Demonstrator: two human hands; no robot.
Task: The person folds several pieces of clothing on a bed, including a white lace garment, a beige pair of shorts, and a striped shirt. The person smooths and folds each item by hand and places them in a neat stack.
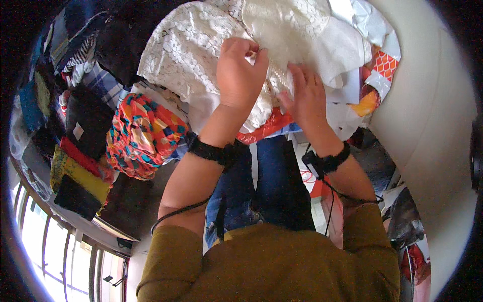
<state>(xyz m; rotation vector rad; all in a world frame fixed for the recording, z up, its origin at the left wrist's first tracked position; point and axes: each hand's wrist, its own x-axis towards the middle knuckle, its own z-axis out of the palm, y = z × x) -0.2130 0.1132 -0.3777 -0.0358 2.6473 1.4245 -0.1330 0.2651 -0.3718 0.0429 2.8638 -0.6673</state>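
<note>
A white lace garment (pixel 188 45) with a sheer panel (pixel 286 34) lies spread out before me. My left hand (pixel 242 71) is over its middle, thumb and fingertips curled close together near the lace; whether cloth is pinched between them is hard to tell. Just to the right, my right hand (pixel 306 90) rests on the garment beside a beaded strip (pixel 278 77), its fingers apart. Under the garment's near edge show red plastic (pixel 266 127) and some blue checked cloth.
A bunched multicoloured patterned cloth (pixel 145 132) lies at the left, near my left forearm. Beyond it are dark clothes and a yellow and red cloth (pixel 79 170). Printed plastic packaging (pixel 383 68) lies at the right, beside a pale wall (pixel 434 94). Barred windows are at lower left.
</note>
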